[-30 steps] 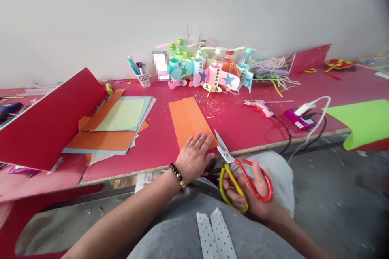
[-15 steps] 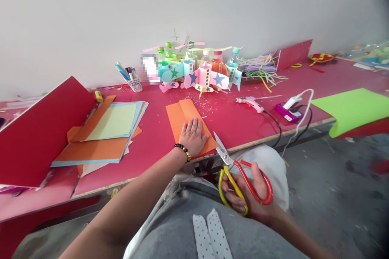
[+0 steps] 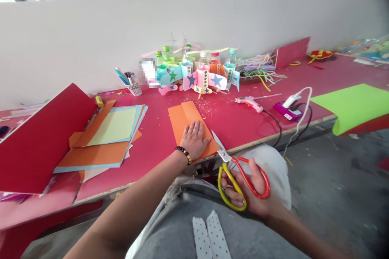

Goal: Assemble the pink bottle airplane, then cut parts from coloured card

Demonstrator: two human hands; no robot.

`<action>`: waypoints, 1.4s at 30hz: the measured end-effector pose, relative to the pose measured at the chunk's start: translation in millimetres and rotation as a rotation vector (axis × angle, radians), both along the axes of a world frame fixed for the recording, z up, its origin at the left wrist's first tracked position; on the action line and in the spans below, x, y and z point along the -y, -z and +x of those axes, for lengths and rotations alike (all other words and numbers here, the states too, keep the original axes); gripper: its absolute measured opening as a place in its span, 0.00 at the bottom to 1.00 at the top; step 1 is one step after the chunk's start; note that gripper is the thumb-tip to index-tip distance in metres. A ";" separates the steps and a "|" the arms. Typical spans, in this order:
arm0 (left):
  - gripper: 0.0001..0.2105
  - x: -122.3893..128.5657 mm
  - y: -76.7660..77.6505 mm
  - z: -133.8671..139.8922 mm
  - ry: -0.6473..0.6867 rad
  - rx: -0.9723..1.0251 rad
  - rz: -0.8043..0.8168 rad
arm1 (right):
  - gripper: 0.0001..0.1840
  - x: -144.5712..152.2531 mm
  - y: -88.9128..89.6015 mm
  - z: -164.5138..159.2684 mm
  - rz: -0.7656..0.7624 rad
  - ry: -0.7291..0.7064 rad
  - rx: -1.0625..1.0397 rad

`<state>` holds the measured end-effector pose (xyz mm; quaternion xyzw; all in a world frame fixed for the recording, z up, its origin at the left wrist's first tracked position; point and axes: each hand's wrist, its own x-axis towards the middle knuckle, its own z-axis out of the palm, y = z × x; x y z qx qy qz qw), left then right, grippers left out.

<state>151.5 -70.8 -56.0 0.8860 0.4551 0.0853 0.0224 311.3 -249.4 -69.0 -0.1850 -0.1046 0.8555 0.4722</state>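
Note:
My left hand [image 3: 194,139] lies flat, fingers stretched out, on a folded sheet of orange paper [image 3: 179,117] near the table's front edge. Scissors [image 3: 224,155] with one yellow and one red handle are in my right hand [image 3: 253,188], just above my lap. My right thumb is through the red loop and the fingers are through the yellow one. The blades point up toward the paper's right corner, with their tips beside its edge; whether they touch it I cannot tell.
On the red table [image 3: 158,133], stacked coloured paper [image 3: 115,123] lies left beside a tilted red board [image 3: 45,137]. Decorated bottle planes [image 3: 203,73] stand against the wall. A pink glue gun [image 3: 249,103], a purple power strip [image 3: 287,111] and green paper [image 3: 358,105] are on the right.
The view has shifted slightly. My left hand stays flat on the orange paper, and the scissors stay in my right hand with little visible movement.

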 end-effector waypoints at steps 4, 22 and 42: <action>0.33 8.1 -2.6 6.4 0.040 -0.030 -0.015 | 0.43 12.2 -4.3 -1.6 0.007 0.017 -0.022; 0.33 20.5 -6.6 10.2 0.123 -0.066 -0.021 | 0.43 7.5 -1.9 -2.3 0.018 0.082 -0.083; 0.30 28.2 -22.1 11.6 0.250 -0.044 -0.111 | 0.53 19.2 1.1 -5.3 0.044 0.138 -0.052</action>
